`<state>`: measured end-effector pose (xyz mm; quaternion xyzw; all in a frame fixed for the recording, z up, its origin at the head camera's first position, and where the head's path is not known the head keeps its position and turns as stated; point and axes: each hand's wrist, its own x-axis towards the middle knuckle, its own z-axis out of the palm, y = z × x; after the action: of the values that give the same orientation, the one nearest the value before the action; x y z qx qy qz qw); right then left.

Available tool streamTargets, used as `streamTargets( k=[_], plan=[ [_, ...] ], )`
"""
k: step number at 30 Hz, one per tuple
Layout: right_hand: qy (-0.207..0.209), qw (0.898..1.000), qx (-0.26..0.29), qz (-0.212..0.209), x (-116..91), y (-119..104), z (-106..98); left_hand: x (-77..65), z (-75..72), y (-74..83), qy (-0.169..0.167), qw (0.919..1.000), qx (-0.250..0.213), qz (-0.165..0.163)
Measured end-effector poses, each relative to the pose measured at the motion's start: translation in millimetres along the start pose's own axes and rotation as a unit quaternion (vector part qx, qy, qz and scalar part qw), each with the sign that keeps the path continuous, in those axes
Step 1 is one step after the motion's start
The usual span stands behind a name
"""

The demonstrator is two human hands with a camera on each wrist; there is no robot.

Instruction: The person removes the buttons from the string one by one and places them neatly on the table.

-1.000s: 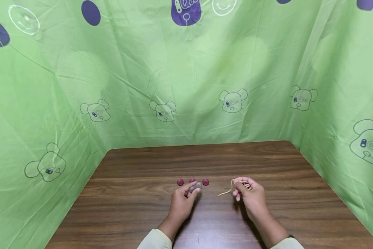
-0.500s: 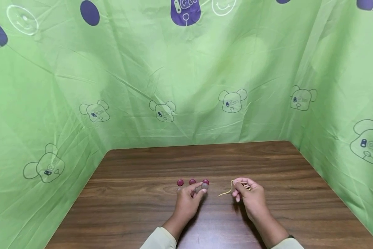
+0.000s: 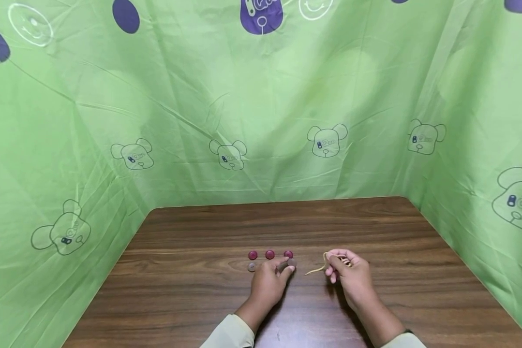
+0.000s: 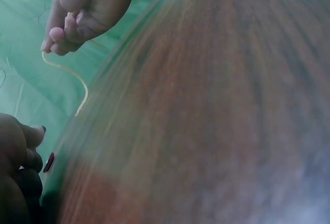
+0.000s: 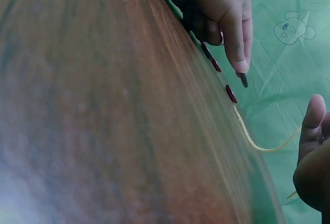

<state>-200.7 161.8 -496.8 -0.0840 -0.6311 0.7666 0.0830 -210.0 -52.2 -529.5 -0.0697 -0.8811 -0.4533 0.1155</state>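
Note:
My left hand (image 3: 267, 285) pinches a grey-brown button (image 3: 291, 262) between thumb and fingertips, just in front of the rightmost red button (image 3: 289, 253). A second brownish shape shows beside that button, partly hidden by the fingers. In the right wrist view the pinched button (image 5: 244, 80) hangs edge-on above the table. To the left, another grey-brown button (image 3: 252, 267) lies flat below the left red button (image 3: 253, 254). My right hand (image 3: 353, 274) holds a bunched yellow cord (image 3: 316, 270); its loose end trails toward the left.
A middle red button (image 3: 270, 254) completes a row of red ones on the brown wood-grain table (image 3: 191, 237). Green printed cloth (image 3: 261, 179) hangs around the table's back and sides.
My left hand has moved to the right along the row with a button pinched. One grey-brown button now lies uncovered at the left. The right hand with the cord stays in place.

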Motion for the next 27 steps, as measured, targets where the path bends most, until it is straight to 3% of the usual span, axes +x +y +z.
streamTargets(
  k=[5,11,18,27],
  plan=[
    [-0.012,1.0,0.004,-0.003,-1.3,1.1,2.0,-2.1,-0.8,-1.1,0.016,0.9977,0.063,0.02],
    [-0.02,1.0,0.003,-0.005,-3.6,0.3,2.2,-2.8,-1.8,-1.1,-0.001,0.9924,0.122,0.013],
    [-0.043,0.998,-0.024,0.034,-4.7,-1.7,0.7,-2.4,-0.8,0.8,0.0,0.9882,0.152,0.016],
    [-0.058,0.997,-0.028,0.051,-6.0,-2.4,1.3,-2.7,0.0,1.0,0.01,0.9847,0.172,0.026]
  ],
)
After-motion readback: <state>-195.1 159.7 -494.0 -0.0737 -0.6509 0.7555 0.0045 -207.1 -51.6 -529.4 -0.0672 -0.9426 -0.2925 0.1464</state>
